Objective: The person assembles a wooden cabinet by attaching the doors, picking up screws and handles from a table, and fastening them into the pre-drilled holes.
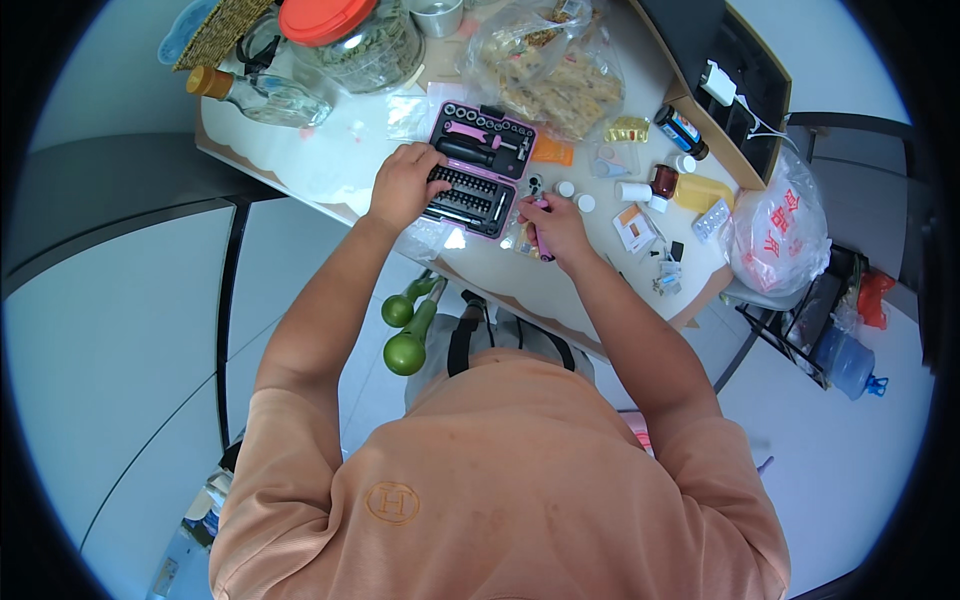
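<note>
An opened black tool case with pink trim (502, 150) lies on the table in front of me. Its far half holds a row of sockets, a pink tool and a black handle; rows of small bits (468, 196) fill the near half. My left hand (404, 186) rests at the case's left edge, fingers extended over the hinge area and thumb apart above the bits. Just right of the case, my right hand (560, 228) is closed around a slim pink tool handle (543, 240), its dark end pointing toward me. The fingers partly hide its upper part.
Bagged food (560, 85) and a red-lidded jar (365, 55) stand behind the case. A corked bottle (270, 100) lies far left. Pill bottles (632, 192), a blister pack (712, 220) and a cardboard box (720, 140) crowd the right. Green-ended handles (405, 352) stand below the table edge.
</note>
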Action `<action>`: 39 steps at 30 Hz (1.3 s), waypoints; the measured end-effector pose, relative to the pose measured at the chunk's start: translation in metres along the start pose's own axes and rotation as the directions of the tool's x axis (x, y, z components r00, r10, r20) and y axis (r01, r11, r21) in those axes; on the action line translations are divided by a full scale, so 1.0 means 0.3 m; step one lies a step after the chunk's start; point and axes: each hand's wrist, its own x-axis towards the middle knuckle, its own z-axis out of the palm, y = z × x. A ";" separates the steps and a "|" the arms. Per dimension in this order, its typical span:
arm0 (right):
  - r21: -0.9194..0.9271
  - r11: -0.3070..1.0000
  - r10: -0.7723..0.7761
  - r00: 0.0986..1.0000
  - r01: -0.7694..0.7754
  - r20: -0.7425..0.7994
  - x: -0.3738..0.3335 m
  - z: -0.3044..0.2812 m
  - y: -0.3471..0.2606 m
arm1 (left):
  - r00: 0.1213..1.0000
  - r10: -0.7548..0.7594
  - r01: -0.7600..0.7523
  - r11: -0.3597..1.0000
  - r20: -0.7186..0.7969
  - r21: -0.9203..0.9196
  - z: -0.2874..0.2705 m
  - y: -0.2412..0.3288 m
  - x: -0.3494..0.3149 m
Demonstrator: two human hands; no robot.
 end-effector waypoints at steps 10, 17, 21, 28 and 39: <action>0.034 0.999 -0.002 1.000 0.002 -0.005 0.000 0.022 -0.025 | 0.986 -0.074 0.072 0.997 0.151 0.020 -0.032 0.017 0.033; -0.031 0.976 -0.206 0.961 0.215 0.185 -0.090 0.099 -0.086 | 0.853 -0.337 0.521 0.500 0.399 -0.692 -0.092 0.146 0.019; -0.063 0.950 -0.282 0.929 0.304 0.239 -0.141 0.152 -0.129 | 0.851 -0.216 0.522 0.429 0.478 -0.737 -0.183 0.208 0.021; -0.162 0.894 -0.367 0.890 0.418 0.270 -0.219 0.162 -0.168 | 0.877 -0.151 0.477 0.391 0.456 -0.787 -0.253 0.232 -0.031; 0.009 0.966 -0.240 0.890 0.257 0.388 -0.270 0.155 -0.085 | 0.904 -0.159 0.408 0.601 0.397 -0.687 -0.216 0.244 -0.123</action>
